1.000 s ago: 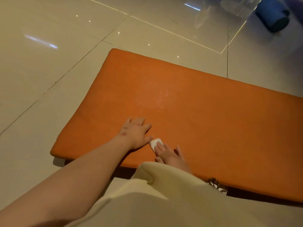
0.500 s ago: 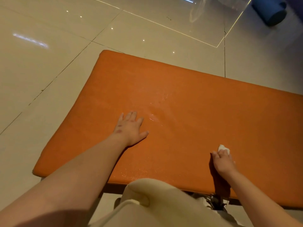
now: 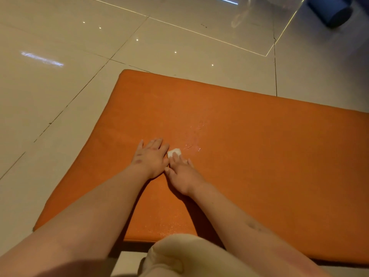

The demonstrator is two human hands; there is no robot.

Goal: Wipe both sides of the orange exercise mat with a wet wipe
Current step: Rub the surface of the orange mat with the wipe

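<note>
A: Back toward 9 o'clock came your right hand (image 3: 181, 172), now just beside your left hand (image 3: 151, 156).
B: Grip?
A: Both lie flat, fingers straight. Your right fingertips (image 3: 177, 159) press the wet wipe (image 3: 172, 151) onto the orange exercise mat (image 3: 259, 156); your left palm rests on it. The mat lies on the tiled floor (image 3: 60, 116), long axis 10 to 4 o'clock.
</note>
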